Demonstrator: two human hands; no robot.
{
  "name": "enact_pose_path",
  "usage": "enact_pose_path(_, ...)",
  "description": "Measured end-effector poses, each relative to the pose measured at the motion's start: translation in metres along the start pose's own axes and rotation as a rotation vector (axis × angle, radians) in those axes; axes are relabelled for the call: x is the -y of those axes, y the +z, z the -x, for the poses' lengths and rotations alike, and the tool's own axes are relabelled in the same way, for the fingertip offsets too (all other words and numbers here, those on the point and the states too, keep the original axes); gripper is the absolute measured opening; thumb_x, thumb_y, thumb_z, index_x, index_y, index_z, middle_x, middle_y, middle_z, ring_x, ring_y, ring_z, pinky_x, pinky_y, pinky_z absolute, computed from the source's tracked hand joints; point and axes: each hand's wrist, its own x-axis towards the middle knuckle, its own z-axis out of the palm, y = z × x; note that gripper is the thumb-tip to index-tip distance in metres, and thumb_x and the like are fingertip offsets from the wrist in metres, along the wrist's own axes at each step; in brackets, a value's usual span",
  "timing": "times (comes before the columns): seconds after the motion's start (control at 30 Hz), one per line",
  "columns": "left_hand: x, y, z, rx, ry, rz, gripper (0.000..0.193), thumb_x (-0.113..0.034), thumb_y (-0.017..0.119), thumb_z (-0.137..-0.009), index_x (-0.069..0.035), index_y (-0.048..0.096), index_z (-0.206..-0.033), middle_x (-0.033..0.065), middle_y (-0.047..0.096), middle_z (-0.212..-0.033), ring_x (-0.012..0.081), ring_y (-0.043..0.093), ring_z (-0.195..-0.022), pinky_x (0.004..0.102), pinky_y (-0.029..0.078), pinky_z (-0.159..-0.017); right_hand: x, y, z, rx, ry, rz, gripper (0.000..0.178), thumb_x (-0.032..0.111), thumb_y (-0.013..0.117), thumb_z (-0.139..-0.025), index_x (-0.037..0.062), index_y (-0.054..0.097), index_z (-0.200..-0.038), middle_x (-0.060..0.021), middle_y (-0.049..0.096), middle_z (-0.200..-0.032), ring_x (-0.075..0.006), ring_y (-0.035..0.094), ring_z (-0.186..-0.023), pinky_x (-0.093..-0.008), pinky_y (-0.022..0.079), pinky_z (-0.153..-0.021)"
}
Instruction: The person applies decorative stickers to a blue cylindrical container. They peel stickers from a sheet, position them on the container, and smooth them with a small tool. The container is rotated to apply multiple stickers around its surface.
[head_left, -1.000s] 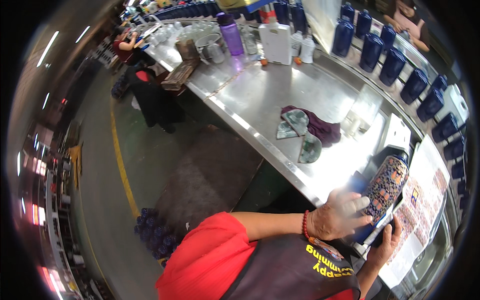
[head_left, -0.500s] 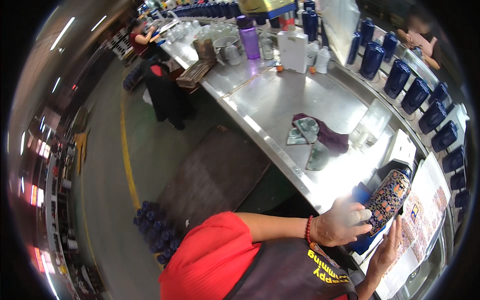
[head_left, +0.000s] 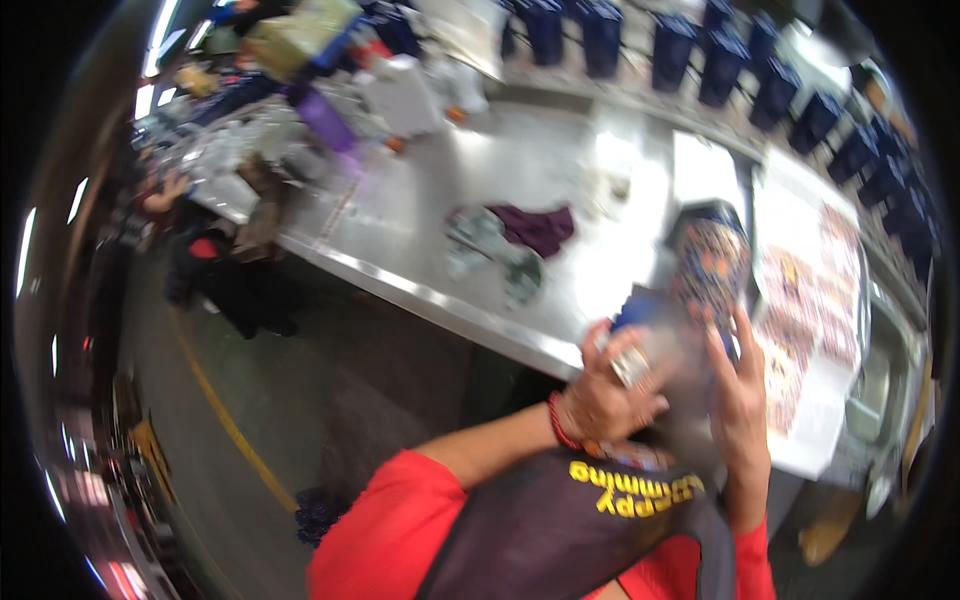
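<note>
A dark blue bottle (head_left: 708, 225) lies with its patterned orange-and-white decorated side (head_left: 712, 265) facing up. At its near left, my left hand (head_left: 608, 395) is bent with the fingers apart, and one finger carries a whitish wrap (head_left: 630, 367). Just beyond that hand is a blue object (head_left: 640, 306), too blurred to name. My right hand (head_left: 740, 395) has its fingers stretched out beside the near end of the bottle; whether they touch it is unclear. A hazy smear hides the space between the hands. To the right of the bottle lie printed patterned sheets (head_left: 810, 330).
A purple cloth (head_left: 535, 230) and grey-green patterned cloth pieces (head_left: 475, 238) rest on the metal table (head_left: 400, 220). Dark blue bottles (head_left: 775, 95) stand in a line along the far side. A white box (head_left: 400, 95) and purple bottle (head_left: 322, 118) stand at the back left.
The view has turned, so the table and bottles sit differently in it. My left hand has come off the decorated bottle toward me; the right fingers are still near its end.
</note>
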Motion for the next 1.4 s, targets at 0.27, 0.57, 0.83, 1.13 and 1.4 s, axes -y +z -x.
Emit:
enact_pose_path(0.27, 0.002, -0.001, 0.005, 0.076, -0.086, 0.069, 0.056, -0.042, 0.059, -0.099, -0.004, 0.064, -0.139, 0.0148, 0.063, -0.137, 0.0319, 0.049, -0.128, 0.0564, 0.014, -0.12, 0.002, -0.008, 0.009, 0.045, 0.018, 0.054, 0.062, -0.009, 0.062, -0.083, 0.0163, 0.065, -0.139, -0.0273, 0.048, -0.149, -0.0432, 0.056, -0.126, -0.0478, 0.045, -0.106)
enact_pose_path(0.57, 0.001, -0.001, 0.003, 0.075, -0.031, 0.013, 0.054, -0.041, 0.061, -0.098, -0.005, 0.065, -0.138, 0.0122, 0.065, -0.134, 0.0304, 0.049, -0.128, 0.0582, 0.014, -0.12, 0.0, 0.001, 0.009, 0.028, -0.013, 0.049, 0.062, -0.005, 0.064, -0.084, 0.0206, 0.065, -0.141, -0.0276, 0.047, -0.15, -0.0433, 0.056, -0.126, -0.0481, 0.046, -0.105)
enact_pose_path(0.83, 0.002, -0.001, 0.003, 0.073, -0.02, 0.009, 0.051, -0.038, 0.063, -0.096, -0.007, 0.066, -0.137, 0.012, 0.065, -0.135, 0.0302, 0.049, -0.128, 0.0598, 0.016, -0.119, 0.0, -0.005, 0.007, 0.068, -0.023, 0.082, 0.063, -0.005, 0.064, -0.084, 0.0202, 0.063, -0.142, -0.0282, 0.047, -0.149, -0.0432, 0.056, -0.126, -0.0486, 0.046, -0.103)
enact_pose_path(1.13, 0.0, 0.003, 0.001, 0.049, 0.003, 0.026, 0.047, -0.031, 0.073, -0.087, -0.025, 0.07, -0.134, 0.0139, 0.061, -0.137, 0.0301, 0.044, -0.129, 0.0583, 0.013, -0.119, -0.01, -0.008, -0.007, 0.063, -0.035, 0.194, 0.069, -0.006, 0.062, -0.082, 0.0199, 0.059, -0.146, -0.0268, 0.046, -0.15, -0.04, 0.056, -0.124, -0.0467, 0.046, -0.101)
enact_pose_path(1.4, 0.001, 0.007, -0.002, 0.004, 0.005, 0.044, 0.046, -0.023, 0.076, -0.082, -0.025, 0.074, -0.128, 0.0103, 0.064, -0.125, 0.0278, 0.05, -0.121, 0.0576, 0.013, -0.12, -0.021, -0.016, -0.036, 0.101, -0.013, 0.293, 0.075, -0.007, 0.059, -0.082, 0.0197, 0.052, -0.151, -0.0226, 0.049, -0.147, -0.037, 0.055, -0.124, -0.0449, 0.045, -0.096)
